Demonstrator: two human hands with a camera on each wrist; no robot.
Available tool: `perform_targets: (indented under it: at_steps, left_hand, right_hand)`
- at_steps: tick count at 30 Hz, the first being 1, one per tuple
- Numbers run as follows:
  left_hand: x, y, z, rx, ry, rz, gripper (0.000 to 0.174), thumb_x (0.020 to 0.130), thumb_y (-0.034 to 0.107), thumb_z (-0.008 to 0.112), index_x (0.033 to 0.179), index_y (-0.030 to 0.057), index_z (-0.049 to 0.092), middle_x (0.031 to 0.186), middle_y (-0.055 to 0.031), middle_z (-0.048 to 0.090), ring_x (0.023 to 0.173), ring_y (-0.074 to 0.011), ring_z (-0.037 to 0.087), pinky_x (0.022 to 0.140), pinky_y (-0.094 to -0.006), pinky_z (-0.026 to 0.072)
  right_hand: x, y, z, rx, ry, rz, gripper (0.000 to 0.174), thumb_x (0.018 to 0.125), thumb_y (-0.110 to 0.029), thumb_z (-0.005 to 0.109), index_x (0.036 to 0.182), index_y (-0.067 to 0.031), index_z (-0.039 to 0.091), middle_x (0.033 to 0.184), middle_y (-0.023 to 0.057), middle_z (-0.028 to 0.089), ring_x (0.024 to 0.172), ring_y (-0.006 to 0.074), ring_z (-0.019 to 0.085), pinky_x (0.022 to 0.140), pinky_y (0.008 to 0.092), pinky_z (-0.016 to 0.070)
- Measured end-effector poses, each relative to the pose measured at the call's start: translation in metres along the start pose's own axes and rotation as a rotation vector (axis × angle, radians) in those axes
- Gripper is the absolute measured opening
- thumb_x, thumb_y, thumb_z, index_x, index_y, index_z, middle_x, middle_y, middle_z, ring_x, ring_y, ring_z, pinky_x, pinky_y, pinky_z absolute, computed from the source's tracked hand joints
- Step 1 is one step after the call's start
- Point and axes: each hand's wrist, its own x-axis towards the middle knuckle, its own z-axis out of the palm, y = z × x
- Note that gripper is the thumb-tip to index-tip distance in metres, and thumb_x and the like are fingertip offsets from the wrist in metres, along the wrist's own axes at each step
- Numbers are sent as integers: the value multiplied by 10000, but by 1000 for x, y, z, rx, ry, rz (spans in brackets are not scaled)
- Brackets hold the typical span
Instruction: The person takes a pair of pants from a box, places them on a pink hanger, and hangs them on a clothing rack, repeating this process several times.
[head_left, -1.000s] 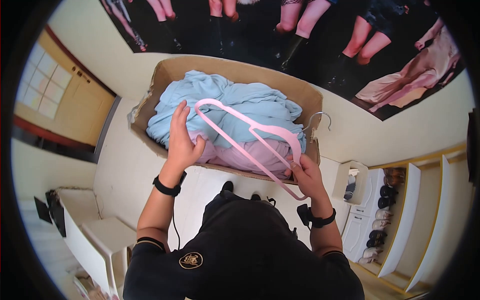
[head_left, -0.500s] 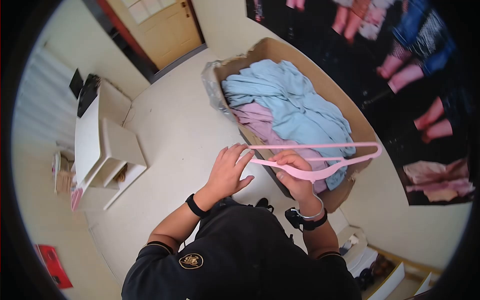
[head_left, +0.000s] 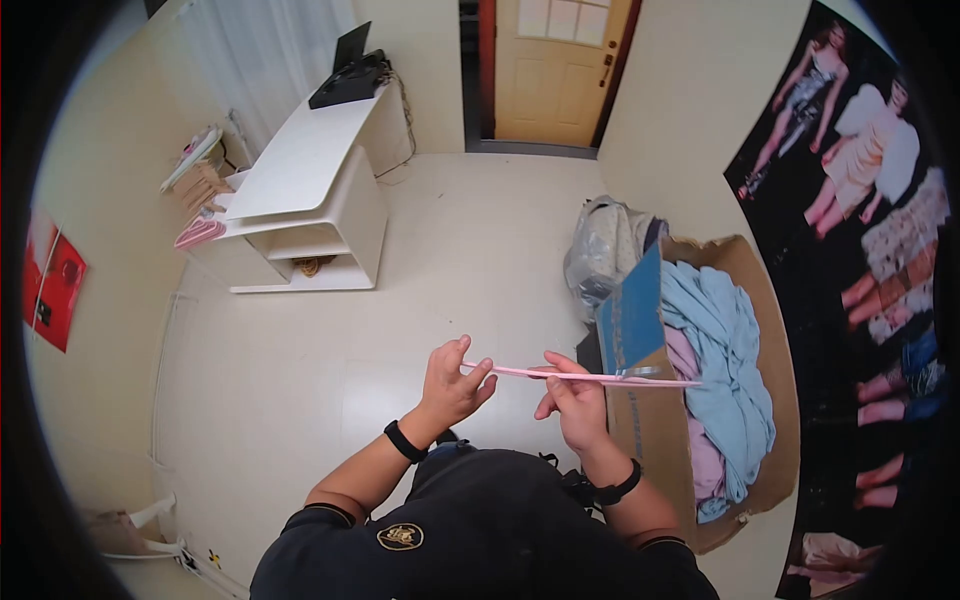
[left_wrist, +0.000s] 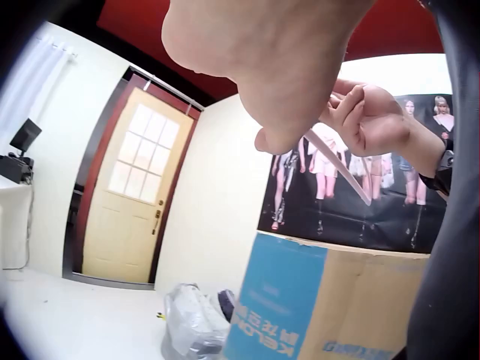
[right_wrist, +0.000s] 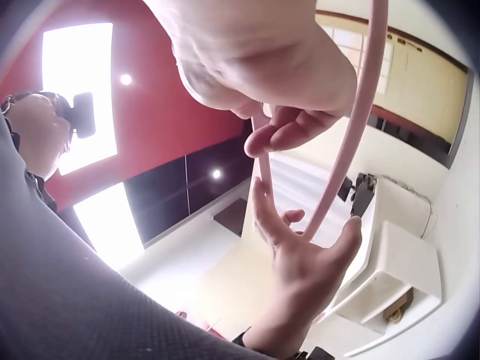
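In the head view a pink clothes hanger (head_left: 650, 381) is seen edge-on, level in front of the body. My right hand (head_left: 583, 415) grips it near the middle, between fingers and thumb, close to the metal hook. At the hanger's other end is my left hand (head_left: 450, 392). The right wrist view shows that left hand (right_wrist: 300, 274) with thumb and fingers spread around the end of the hanger (right_wrist: 361, 105). In the left wrist view, part of the hanger (left_wrist: 343, 169) shows beside the right hand (left_wrist: 379, 124).
A cardboard box (head_left: 645, 445) stands at the right, holding light blue cloth (head_left: 735, 370) and pink cloth (head_left: 706, 460). Behind it sits a plastic-wrapped bundle (head_left: 600, 255). A white desk (head_left: 300, 150) is at the back left, with pink hangers (head_left: 200, 233) at its edge. A door (head_left: 555, 75) is at the back.
The view has turned left, so the box has moved to the right side. The hanger has swung from over the box to edge-on in front of the body, its end coming to the left hand.
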Motion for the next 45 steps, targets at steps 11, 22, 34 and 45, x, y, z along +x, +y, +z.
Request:
perform_targets:
  at_steps: [11, 22, 34, 45]
  left_hand:
    - [-63, -135, -117, 269, -154, -441, 524, 619, 89, 703, 1109, 85, 516, 945, -107, 500, 845, -283, 524, 698, -410, 436]
    - [-149, -174, -198, 250, -47, -1069, 522, 592, 33, 632, 1092, 38, 479, 914, -144, 497, 790, -327, 543, 635, -399, 471]
    - [-137, -260, -241, 381, -76, -1417, 534, 606, 12, 618, 1121, 25, 477, 913, -151, 504, 748, -306, 540, 641, -378, 473]
    - [-126, -340, -274, 328, -43, -1669, 550, 592, -1, 632, 1127, 1, 504, 915, -134, 511, 745, -268, 543, 666, -350, 488]
  right_hand:
    - [118, 58, 158, -148, -401, 378, 502, 950, -113, 423, 1404, -19, 233, 1206, 168, 561, 682, 154, 632, 617, 250, 521]
    - [214, 102, 236, -317, -975, 313, 577, 871, -70, 554, 1369, -24, 266, 1187, 144, 559, 869, 160, 621, 741, 296, 505]
    - [387, 120, 302, -1298, -955, -746, 830, 565, -318, 826, 1262, -45, 467, 1238, 140, 495, 1191, 334, 434, 1002, 450, 327]
    - [498, 197, 389, -1164, -1281, -503, 832, 585, -286, 806, 1292, -43, 441, 1236, 139, 497, 1154, 305, 466, 955, 387, 402]
